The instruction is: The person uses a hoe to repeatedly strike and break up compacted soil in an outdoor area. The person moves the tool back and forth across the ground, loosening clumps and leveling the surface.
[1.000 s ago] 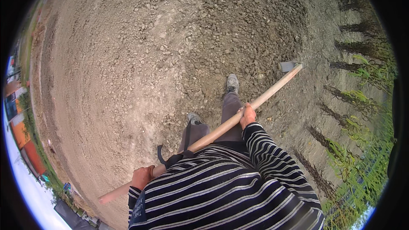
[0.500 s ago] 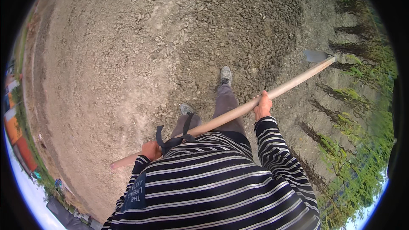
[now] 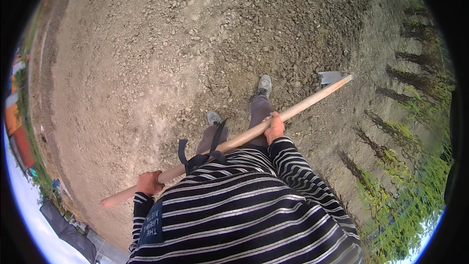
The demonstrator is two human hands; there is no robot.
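I hold a long wooden-handled hoe (image 3: 303, 106) across my body. My right hand (image 3: 274, 128) grips the handle near its middle. My left hand (image 3: 149, 183) grips it close to the butt end, at my left hip. The grey metal blade (image 3: 331, 77) hangs at the far right, just above the tilled, stony soil (image 3: 273, 29). My two grey shoes (image 3: 264, 85) stand on the loose earth below the handle, the right foot ahead of the left. A striped long-sleeved top covers my arms and chest.
Paler, compacted bare ground (image 3: 112, 83) lies to the left. Rows of small green plants and weeds (image 3: 395, 166) run along the right side. An orange and red structure (image 3: 17, 117) shows at the far left rim.
The hoe blade swung out to the right and up, then came back down and nearer to the soil. My feet shifted forward slightly; both hands kept their grip.
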